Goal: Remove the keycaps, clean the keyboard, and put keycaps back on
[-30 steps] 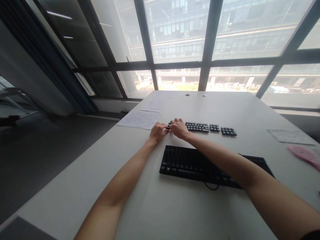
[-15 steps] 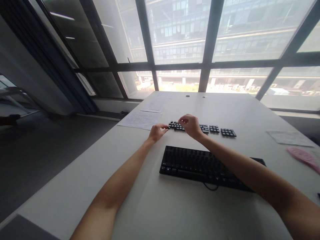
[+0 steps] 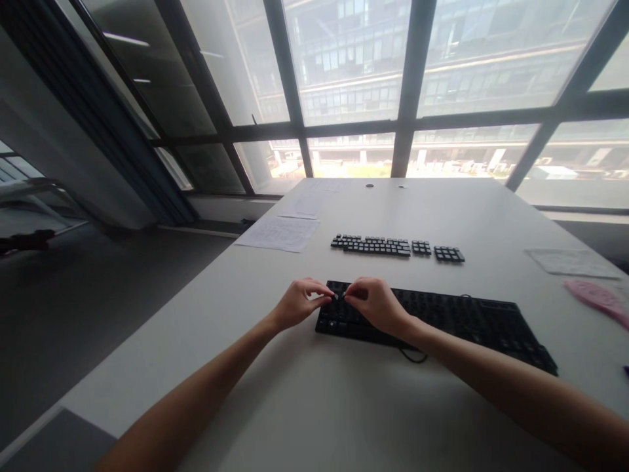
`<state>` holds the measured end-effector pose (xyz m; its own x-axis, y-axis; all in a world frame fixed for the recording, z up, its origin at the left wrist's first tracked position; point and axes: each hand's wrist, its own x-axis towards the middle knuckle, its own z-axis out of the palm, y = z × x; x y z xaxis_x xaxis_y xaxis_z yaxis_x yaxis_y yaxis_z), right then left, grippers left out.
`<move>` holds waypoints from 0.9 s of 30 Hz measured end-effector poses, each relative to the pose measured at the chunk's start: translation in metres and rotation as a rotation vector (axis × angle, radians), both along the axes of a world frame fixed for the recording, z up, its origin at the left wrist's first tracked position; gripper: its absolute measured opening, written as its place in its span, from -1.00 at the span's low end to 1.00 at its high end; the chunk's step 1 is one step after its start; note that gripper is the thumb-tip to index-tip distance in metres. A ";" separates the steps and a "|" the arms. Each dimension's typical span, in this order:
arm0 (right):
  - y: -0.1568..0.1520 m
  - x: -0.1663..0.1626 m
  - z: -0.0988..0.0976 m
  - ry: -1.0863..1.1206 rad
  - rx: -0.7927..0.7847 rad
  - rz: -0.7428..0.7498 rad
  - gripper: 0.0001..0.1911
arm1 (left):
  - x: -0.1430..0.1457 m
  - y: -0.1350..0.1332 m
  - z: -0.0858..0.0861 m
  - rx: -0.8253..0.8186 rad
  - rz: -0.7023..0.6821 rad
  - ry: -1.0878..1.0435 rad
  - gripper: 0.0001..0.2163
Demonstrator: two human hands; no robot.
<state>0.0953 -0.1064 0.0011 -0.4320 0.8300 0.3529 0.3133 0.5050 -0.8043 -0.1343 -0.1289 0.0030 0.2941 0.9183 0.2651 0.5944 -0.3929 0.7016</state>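
Observation:
A black keyboard (image 3: 442,321) lies on the white table, most of its key area bare of caps, with some keycaps along its front left edge. My left hand (image 3: 299,303) is at its left end, thumb and forefinger pinched on a small keycap (image 3: 336,297). Close beside it, my right hand (image 3: 376,303) also pinches a small dark keycap (image 3: 344,295) over the upper left of the keyboard. Behind the keyboard, loose black keycaps (image 3: 378,246) stand in rows, with two smaller blocks of keycaps (image 3: 448,254) to their right.
Printed paper sheets (image 3: 280,233) lie at the table's left edge. On the right are a flat grey sheet (image 3: 570,262) and a pink object (image 3: 597,295). A cable (image 3: 413,357) loops out at the keyboard's front. Large windows rise beyond the white table (image 3: 275,419).
Both hands have moved back toward me, from the rows of loose keycaps to the upper left of the keyboard. Gaps now show in the back row of keycaps.

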 end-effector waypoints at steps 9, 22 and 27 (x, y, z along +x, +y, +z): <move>-0.005 -0.008 -0.011 -0.087 -0.043 -0.012 -0.90 | -0.001 -0.002 0.003 0.024 -0.055 0.007 -0.92; -0.008 -0.012 -0.018 -0.163 0.018 -0.037 -0.91 | -0.007 -0.007 0.000 0.146 -0.112 0.165 -0.90; -0.009 -0.013 -0.018 -0.194 0.043 -0.043 -0.90 | -0.008 -0.008 -0.002 0.105 -0.109 0.172 -0.90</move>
<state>0.0821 -0.1150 -0.0168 -0.4597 0.8352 0.3018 0.4824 0.5202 -0.7048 -0.1422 -0.1367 0.0007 0.4391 0.8486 0.2950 0.6517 -0.5268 0.5456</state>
